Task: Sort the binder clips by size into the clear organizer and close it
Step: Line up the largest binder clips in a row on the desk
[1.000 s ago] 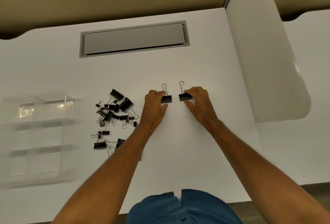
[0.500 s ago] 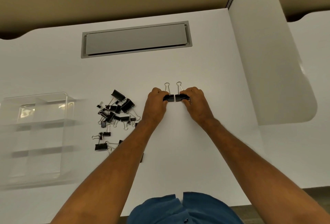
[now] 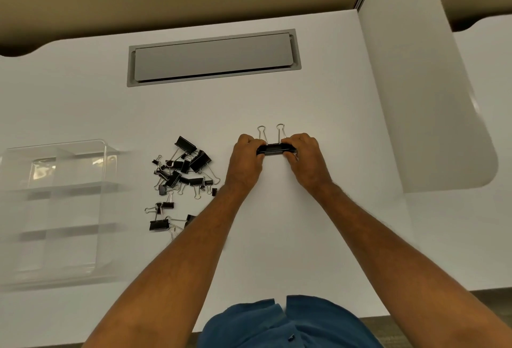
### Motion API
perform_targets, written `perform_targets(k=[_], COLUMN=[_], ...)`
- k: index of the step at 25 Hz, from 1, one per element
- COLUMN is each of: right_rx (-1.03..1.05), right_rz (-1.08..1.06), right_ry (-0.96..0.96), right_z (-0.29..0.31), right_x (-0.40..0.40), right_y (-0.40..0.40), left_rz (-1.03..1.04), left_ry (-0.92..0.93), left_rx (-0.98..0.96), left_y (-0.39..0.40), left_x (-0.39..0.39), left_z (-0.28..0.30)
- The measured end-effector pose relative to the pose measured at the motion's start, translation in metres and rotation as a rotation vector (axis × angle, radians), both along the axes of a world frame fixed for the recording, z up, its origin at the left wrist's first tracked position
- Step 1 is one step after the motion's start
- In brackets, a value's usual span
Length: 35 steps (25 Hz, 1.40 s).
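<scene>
Two black binder clips sit side by side on the white desk, their bodies touching end to end and their wire handles pointing away from me. My left hand (image 3: 245, 160) pinches the left clip (image 3: 266, 148), and my right hand (image 3: 306, 158) pinches the right clip (image 3: 286, 149). A loose pile of black binder clips (image 3: 182, 178) of different sizes lies to the left of my left forearm; some are hidden under the arm. The clear organizer (image 3: 55, 203) stands open at the far left, its compartments holding nothing I can see.
A grey cable hatch (image 3: 213, 56) is set into the white desk (image 3: 277, 237) at the back. A white divider panel (image 3: 415, 98) rises on the right. The desk's front edge runs just above my blue shirt (image 3: 277, 325).
My hands have drawn together, bringing the two clips from a small gap apart to touching end to end.
</scene>
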State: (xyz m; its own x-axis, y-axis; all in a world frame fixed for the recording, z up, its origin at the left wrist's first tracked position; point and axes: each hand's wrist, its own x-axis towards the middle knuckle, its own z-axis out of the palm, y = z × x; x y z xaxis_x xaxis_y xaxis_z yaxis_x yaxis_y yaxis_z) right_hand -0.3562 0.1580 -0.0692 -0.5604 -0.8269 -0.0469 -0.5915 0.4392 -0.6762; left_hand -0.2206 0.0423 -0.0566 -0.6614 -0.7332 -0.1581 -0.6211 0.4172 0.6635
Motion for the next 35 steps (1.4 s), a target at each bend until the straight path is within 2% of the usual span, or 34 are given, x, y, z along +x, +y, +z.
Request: perform_targets(k=[4,7,11,14,16,19,24,30,35], right_rx=[-0.069,-0.095,-0.175,-0.194,-0.187,-0.157,-0.103,0.067,0.13], right_rz=[-0.028,-0.127,-0.229,-0.206,-0.183,-0.127,0.167,0.5,0.488], right_ry=[-0.034,-0.092,-0.067,-0.08,-0.111,-0.139,-0.102,0.01,0.1], right_z=[-0.001,-0.002,0.005,0.009,0.013,0.023,0.042,0.037,0.029], right_x=[0.005,0.015,0.046,0.073,0.094,0.126,0.183,0.243,0.261], right_y=[0.006,0.015,0.028,0.033,0.032,0.027,0.015,-0.006,-0.016], left_rz=[0.004,-0.006,-0.066,-0.082,-0.125,-0.171,-0.168,0.027,0.148], left_ry=[0.058,0.076,-0.07,-0.282,-0.358,-0.358,-0.296,-0.102,-0.055], left_rx=[0.056,0.059,-0.253,-0.347,-0.325,-0.277,-0.21,-0.003,0.067], left_y=[0.003,0.002,-0.021,-0.046,-0.056,-0.061,-0.064,-0.072,-0.08], left_x=[0.007,0.029,0.081,0.113,0.125,0.128,0.133,0.167,0.201], left_z=[0.006,0.015,0.029,0.033,0.033,0.032,0.036,0.057,0.068])
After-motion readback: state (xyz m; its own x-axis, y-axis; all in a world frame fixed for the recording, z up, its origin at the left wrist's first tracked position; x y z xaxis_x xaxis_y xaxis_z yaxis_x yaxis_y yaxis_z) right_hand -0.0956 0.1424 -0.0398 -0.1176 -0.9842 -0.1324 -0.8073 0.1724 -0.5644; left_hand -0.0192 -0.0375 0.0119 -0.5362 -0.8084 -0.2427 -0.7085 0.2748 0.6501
